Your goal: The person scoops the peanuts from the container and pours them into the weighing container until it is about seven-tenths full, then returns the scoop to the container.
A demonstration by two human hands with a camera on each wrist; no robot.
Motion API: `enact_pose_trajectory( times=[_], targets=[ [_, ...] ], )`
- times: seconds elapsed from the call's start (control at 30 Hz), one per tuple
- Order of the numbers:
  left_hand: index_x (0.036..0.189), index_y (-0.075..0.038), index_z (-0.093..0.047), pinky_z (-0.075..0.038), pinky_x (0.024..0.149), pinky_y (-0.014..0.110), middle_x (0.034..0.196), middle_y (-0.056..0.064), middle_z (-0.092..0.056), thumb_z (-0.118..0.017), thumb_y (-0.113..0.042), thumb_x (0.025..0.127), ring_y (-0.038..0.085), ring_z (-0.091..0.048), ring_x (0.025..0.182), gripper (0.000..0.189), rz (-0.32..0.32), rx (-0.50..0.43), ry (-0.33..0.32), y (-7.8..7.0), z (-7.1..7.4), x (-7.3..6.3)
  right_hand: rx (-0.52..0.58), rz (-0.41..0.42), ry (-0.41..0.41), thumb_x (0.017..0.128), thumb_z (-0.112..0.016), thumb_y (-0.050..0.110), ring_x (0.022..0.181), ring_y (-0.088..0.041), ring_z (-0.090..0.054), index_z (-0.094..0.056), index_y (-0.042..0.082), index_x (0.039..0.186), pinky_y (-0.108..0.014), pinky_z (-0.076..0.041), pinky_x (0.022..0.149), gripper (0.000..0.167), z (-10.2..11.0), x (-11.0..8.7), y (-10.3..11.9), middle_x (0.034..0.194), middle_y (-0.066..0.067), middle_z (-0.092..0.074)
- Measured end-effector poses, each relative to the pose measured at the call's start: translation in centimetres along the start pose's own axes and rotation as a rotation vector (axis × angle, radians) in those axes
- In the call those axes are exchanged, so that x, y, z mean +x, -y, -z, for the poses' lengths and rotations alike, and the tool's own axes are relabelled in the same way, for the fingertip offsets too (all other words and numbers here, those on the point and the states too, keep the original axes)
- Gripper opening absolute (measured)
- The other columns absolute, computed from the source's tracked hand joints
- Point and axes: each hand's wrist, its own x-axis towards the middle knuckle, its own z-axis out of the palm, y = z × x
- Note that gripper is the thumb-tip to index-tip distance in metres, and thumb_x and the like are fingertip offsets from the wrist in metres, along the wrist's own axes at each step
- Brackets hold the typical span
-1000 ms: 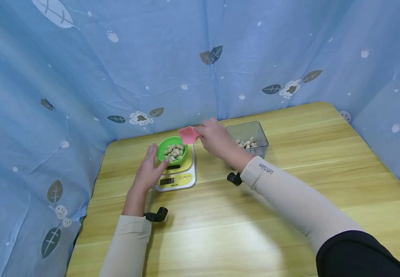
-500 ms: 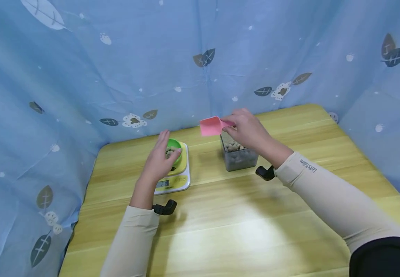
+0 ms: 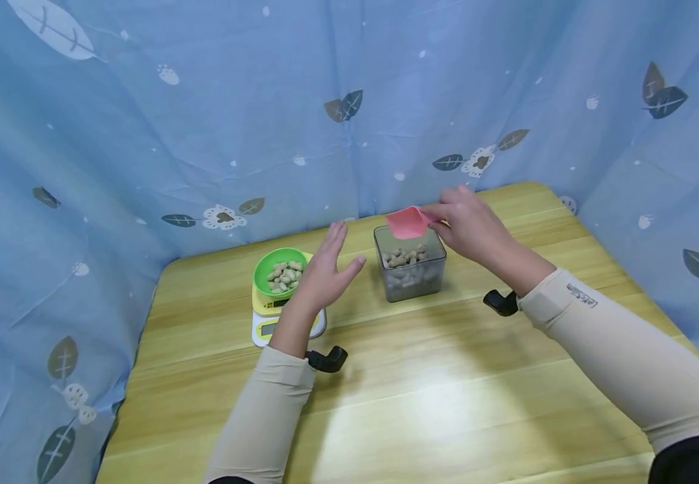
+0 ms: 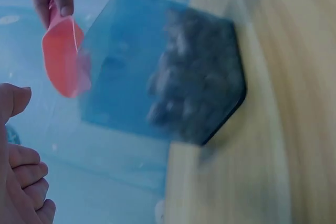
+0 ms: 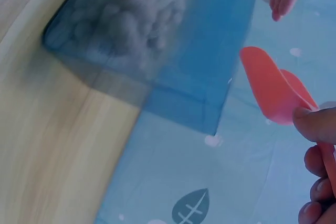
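In the head view my right hand (image 3: 473, 225) grips the handle of a pink scoop (image 3: 408, 222), its bowl held above a clear grey plastic container (image 3: 411, 286). Peanuts in their shells (image 3: 406, 257) fill the lower part of that container. No peanuts show in the scoop in the right wrist view (image 5: 268, 87). My left hand (image 3: 323, 275) hovers with fingers extended and thumb apart, holding nothing, between the container and a green bowl (image 3: 263, 270). More peanuts lie in the bowl, which sits on a yellow and white kitchen scale (image 3: 260, 321). My left forearm partly covers the scale.
A light wooden table (image 3: 422, 396) carries everything. Behind it and to both sides hangs a blue curtain (image 3: 265, 101) with leaf prints, close to the table's back edge. Black wrist cameras stick out from both wrists, the left one (image 3: 328, 359) low over the table.
My right hand has carried the scoop rightward from beside the green bowl to above the container. My left hand has left the bowl's side and moved right. The head view has shifted slightly.
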Motion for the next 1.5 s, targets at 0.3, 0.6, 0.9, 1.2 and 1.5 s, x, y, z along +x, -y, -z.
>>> enact_pose_trajectory(
  times=[0.3,0.6,0.9,1.2,1.5],
  targets=[
    [0.159,-0.02,-0.016,-0.018,0.123,0.044,0.166,-0.011,-0.007,-0.049,-0.05,0.099,0.012,-0.005,0.152,0.075,-0.013,-0.032,0.057,-0.9,-3.2,0.9,-0.13,0.182,-0.034,0.08,-0.073,-0.006,0.066,-0.027,-0.039,-0.08,0.008,0.098,-0.033,-0.034,0.059,0.024,-1.5,-0.2,-1.0,0.071,-0.008,-0.056],
    [0.159,-0.019,-0.018,-0.021,0.121,0.047,0.165,-0.017,-0.005,-0.047,-0.053,0.098,0.009,-0.005,0.152,0.075,-0.007,-0.057,0.076,-1.1,-4.4,1.0,-0.26,0.261,0.067,0.079,-0.067,-0.014,0.069,-0.025,-0.044,-0.08,0.014,0.1,-0.032,-0.037,0.057,0.038,-2.5,0.2,-0.8,0.078,-0.008,-0.063],
    [0.159,-0.02,-0.019,-0.022,0.121,0.046,0.164,-0.02,-0.005,-0.05,-0.052,0.098,0.008,-0.006,0.152,0.076,0.001,-0.059,0.06,-1.0,-4.7,1.0,-0.413,0.385,0.195,0.072,-0.083,0.003,0.073,-0.024,-0.041,-0.08,0.013,0.085,-0.031,-0.033,0.06,0.017,-3.4,1.2,0.1,0.081,-0.003,-0.062],
    [0.159,-0.02,-0.019,-0.025,0.12,0.048,0.164,-0.016,-0.007,-0.052,-0.049,0.098,0.014,-0.012,0.152,0.075,-0.014,-0.064,0.051,-1.3,-5.1,1.2,-0.39,0.415,0.182,0.075,-0.082,0.007,0.072,-0.023,-0.042,-0.08,0.013,0.086,-0.031,-0.035,0.059,0.013,-4.9,1.3,-0.4,0.079,-0.002,-0.06],
    [0.16,-0.025,-0.014,-0.023,0.121,0.048,0.162,-0.024,0.001,-0.049,-0.053,0.099,0.017,-0.013,0.151,0.075,0.003,-0.088,0.069,-1.1,-5.3,1.6,-0.215,0.325,0.329,0.077,-0.078,0.0,0.068,-0.021,-0.042,-0.077,0.009,0.081,-0.03,-0.036,0.059,0.01,-5.4,2.3,-0.9,0.074,-0.002,-0.059]
  ],
)
